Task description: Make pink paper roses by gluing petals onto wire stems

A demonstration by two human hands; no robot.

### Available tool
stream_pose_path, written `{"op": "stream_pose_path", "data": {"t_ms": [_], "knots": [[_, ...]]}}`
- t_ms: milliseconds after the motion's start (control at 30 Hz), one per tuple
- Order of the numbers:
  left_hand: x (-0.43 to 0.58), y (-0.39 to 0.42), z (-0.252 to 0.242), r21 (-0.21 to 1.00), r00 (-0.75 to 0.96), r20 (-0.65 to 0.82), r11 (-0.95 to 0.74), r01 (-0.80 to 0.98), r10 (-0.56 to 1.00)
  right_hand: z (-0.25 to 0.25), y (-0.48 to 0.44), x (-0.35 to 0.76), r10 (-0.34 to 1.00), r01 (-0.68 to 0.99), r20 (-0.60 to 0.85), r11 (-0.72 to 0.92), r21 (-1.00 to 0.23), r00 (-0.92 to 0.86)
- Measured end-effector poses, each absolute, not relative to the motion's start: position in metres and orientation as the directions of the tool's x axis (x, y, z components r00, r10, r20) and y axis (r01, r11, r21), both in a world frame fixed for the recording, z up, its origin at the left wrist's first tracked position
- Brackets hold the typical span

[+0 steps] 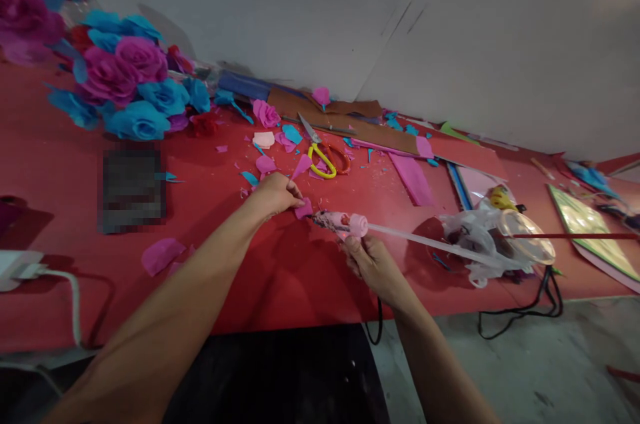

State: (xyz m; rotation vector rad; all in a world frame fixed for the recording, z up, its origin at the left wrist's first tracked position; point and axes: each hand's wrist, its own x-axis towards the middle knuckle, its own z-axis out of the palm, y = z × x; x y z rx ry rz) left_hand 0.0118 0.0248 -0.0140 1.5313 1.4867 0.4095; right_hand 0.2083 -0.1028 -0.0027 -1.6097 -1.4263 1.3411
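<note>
Between the fingertips of my left hand (280, 196) is a small magenta paper petal (303, 209), pinched over the red table (240, 297). My right hand (373, 264) is closed round the handle of a pink glue gun (345, 223). Its dark nozzle points left and meets or nearly meets the petal; I cannot tell if they touch. A long translucent glue stick (430, 241) sticks out of the gun's rear to the right. Just beyond my hands lie yellow- and orange-handled scissors (323, 156), among loose pink and blue petals (291, 135).
Magenta and blue paper roses (135, 77) are bunched at the back left. A blurred dark square item (133, 187) and a white plug (20, 271) sit at left. Brown paper strips (345, 121) lie near the wall. A plastic bag (465, 231) and tape roll (527, 237) are at right.
</note>
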Motion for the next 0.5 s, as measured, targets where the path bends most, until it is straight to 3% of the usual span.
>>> {"op": "stream_pose_path", "data": {"t_ms": [300, 500], "knots": [[0.011, 0.027, -0.015, 0.786, 0.215, -0.368, 0.179, 0.592, 0.905, -0.006, -0.103, 0.216, 0.962, 0.354, -0.264, -0.226, -0.908, -0.064], [0.011, 0.028, -0.018, 0.807, 0.222, -0.361, 0.185, 0.561, 0.906, 0.000, -0.102, 0.223, 0.973, 0.444, -0.219, -0.165, -0.881, -0.072]]}}
